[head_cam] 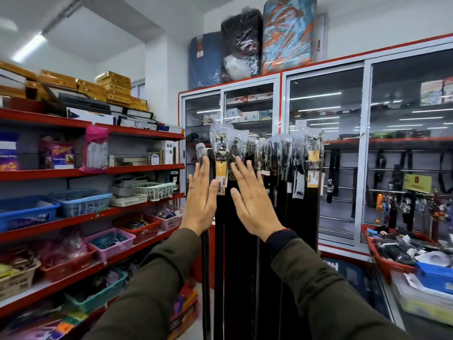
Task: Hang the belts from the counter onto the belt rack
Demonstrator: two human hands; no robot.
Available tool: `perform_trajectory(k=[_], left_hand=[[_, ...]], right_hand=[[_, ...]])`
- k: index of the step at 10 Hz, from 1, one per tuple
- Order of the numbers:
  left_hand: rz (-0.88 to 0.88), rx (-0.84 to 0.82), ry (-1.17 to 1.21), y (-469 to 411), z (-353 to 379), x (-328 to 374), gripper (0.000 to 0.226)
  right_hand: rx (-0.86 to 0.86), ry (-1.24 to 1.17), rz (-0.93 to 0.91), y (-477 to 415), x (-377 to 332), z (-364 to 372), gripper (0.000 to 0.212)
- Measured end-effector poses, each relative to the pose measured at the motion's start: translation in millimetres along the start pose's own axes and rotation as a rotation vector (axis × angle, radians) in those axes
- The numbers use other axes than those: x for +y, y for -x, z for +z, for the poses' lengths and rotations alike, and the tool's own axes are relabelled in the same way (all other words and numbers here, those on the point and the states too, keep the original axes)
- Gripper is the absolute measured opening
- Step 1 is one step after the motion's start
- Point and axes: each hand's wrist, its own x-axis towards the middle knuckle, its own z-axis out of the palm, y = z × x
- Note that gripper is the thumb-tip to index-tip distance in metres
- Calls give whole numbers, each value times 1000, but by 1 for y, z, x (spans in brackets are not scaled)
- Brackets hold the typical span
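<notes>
Several dark belts (301, 224) hang side by side from the belt rack (267, 141), their buckles wrapped in clear plastic with yellow and white price tags. My left hand (199, 200) is raised flat, fingers apart, at the left edge of the hanging belts. My right hand (252, 202) is also flat and spread, held in front of the belts just right of a yellow tag (220, 171). Neither hand holds anything. The rack's bar is hidden behind the plastic-wrapped buckles.
Red shelves (137, 207) with baskets of small goods run along the left. A glass-door cabinet (326, 153) stands behind the rack. At the right, the counter (394, 312) carries a red basket (387, 263) of items and a blue box (435, 277).
</notes>
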Motion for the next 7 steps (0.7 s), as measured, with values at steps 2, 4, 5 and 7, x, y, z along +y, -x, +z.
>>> perform_trajectory(k=[2, 4, 5, 7], left_hand=[[-13, -181, -63, -12, 2, -7, 56], [-72, -302, -99, -26, 18, -3, 55], [-94, -293, -136, -24, 24, 0, 58], [89, -17, -269, -8, 41, 25, 64]], right_hand=[[-125, 145, 43, -15, 5, 15, 73], [-220, 254, 117, -15, 27, 13, 78], [-239, 272, 117, -15, 29, 4, 74], [28, 203, 46, 4, 10, -71, 67]])
